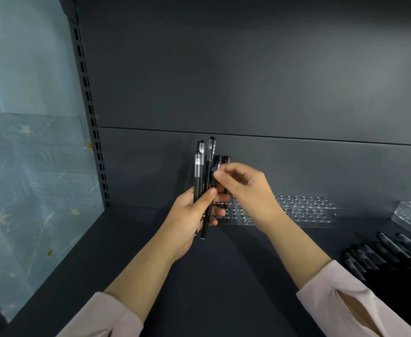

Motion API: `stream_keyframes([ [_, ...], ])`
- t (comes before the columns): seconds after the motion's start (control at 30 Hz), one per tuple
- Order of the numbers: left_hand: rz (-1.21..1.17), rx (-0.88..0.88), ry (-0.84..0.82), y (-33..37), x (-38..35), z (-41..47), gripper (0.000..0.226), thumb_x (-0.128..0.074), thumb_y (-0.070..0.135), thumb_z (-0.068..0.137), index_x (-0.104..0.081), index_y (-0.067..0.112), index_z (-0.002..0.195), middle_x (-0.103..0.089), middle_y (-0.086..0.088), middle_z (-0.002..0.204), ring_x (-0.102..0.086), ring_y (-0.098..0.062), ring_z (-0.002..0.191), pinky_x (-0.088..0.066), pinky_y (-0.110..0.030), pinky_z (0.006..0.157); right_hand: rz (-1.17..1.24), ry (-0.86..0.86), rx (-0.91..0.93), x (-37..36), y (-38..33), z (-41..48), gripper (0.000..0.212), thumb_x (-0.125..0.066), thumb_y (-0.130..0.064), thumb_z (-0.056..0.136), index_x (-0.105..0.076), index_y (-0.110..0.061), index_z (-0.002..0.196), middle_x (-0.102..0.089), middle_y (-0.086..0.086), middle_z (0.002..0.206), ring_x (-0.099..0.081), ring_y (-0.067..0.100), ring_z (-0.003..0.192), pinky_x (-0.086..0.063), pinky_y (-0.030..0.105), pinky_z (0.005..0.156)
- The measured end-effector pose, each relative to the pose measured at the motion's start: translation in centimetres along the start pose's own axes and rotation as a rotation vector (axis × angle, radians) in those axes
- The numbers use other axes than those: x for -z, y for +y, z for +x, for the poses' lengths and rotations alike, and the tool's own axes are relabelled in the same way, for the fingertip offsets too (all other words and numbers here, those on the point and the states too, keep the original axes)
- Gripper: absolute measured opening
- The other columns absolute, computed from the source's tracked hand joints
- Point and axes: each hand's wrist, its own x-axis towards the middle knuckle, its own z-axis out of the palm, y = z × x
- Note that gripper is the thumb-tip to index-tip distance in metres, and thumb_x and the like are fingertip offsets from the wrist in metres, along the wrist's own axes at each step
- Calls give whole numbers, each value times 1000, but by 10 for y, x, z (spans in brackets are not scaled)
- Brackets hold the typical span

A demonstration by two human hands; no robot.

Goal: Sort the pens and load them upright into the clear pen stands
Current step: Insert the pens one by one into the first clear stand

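Your left hand (191, 215) is closed round a bundle of black pens (204, 181), long axes near vertical, caps up, above the dark shelf (151, 263). Your right hand (244, 188) pinches one pen's top with thumb and forefinger. Clear pen stands (304, 210) lie behind; loose pens (389, 261) lie flat at right.

Nothing here reads clearly: the black pens (205, 181) carry faint white print on their clips, just above the right grip (220, 175), too blurred to decipher.
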Motion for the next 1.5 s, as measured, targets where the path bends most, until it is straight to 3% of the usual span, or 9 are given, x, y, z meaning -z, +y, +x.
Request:
stream_keyframes([
  [0.23, 28, 7, 42, -6, -1, -1, 20, -50, 20, 102, -66, 16, 113, -76, -2, 100, -72, -15, 91, -57, -24, 76, 35, 202, -32, 15, -10, 6, 8, -60, -15, 94, -59, -9, 100, -74, 1, 83, -66, 6, 70, -51, 22, 60],
  [0.33, 174, -1, 146, -8, 6, 2, 19, -49, 20, 102, -68, 21, 106, -72, 8, 73, -60, -3, 61, -49, -17, 55, 45, 493, 128, 35, -16, 11, 15, -55, -13, 96, -49, -24, 105, -72, 0, 83, -64, 9, 69, -53, 25, 63],
  [0.43, 189, 14, 170, -8, 9, 5, 20, -47, 28, 102, -66, 23, 107, -50, 12, 54, -38, -1, 44, -34, -15, 42, -167, 616, 293, 45, -10, 7, 21, -52, -22, 98, -41, -33, 112, -71, -2, 88, -65, 14, 71, -48, 15, 68],
  [0.53, 154, 33, 161, -8, 7, 6, 23, -46, 36, 101, -61, 20, 110, -43, 12, 51, -32, -2, 42, -29, -17, 39, -306, 565, 325, 43, 0, 6, 25, -52, -23, 99, -40, -36, 116, -68, 0, 92, -65, 15, 74, -44, 9, 66],
  [0.73, 125, 93, 170, -9, 8, 8, 44, -48, 43, 99, -41, 17, 134, -42, 9, 52, -31, -3, 41, -28, -17, 36, -423, 439, 346, 33, 11, 6, 26, -53, -21, 98, -42, -32, 119, -66, 0, 95, -65, 13, 79, -49, 16, 72],
  [0.9, 114, 75, 169, -7, 7, 5, 20, -46, 39, 101, -54, 21, 101, -47, 10, 52, -31, -3, 39, -27, -18, 36, -549, 377, 362, 30, 18, 7, 29, -58, -18, 96, -47, -21, 122, -62, -3, 94, -62, 10, 80, -47, 12, 71],
  [1.13, -2, 102, 205, -5, 2, 6, 16, -41, 16, 101, -56, 16, 97, -50, 4, 52, -29, -6, 35, -22, -16, 34, -722, 298, 405, 28, 27, 15, 26, -61, -10, 93, -60, -13, 119, -62, -2, 98, -60, 10, 82, -51, 23, 79],
  [1.3, 1, 69, 170, -3, 2, 3, 15, -45, 20, 103, -59, 17, 103, -54, 5, 56, -35, -6, 39, -24, -18, 35, -791, 238, 368, 26, 33, 16, 34, -55, -7, 94, -59, -14, 128, -56, 3, 107, -57, 18, 94, -50, 29, 87],
  [1.5, 25, 45, 109, -2, 2, 0, 17, -49, 25, 102, -64, 20, 108, -59, 4, 60, -37, -6, 41, -24, -18, 34, -555, 254, 284, 21, 15, 8, 31, -55, -23, 96, -55, -23, 128, -58, -8, 103, -56, 2, 88, -42, 7, 77],
])
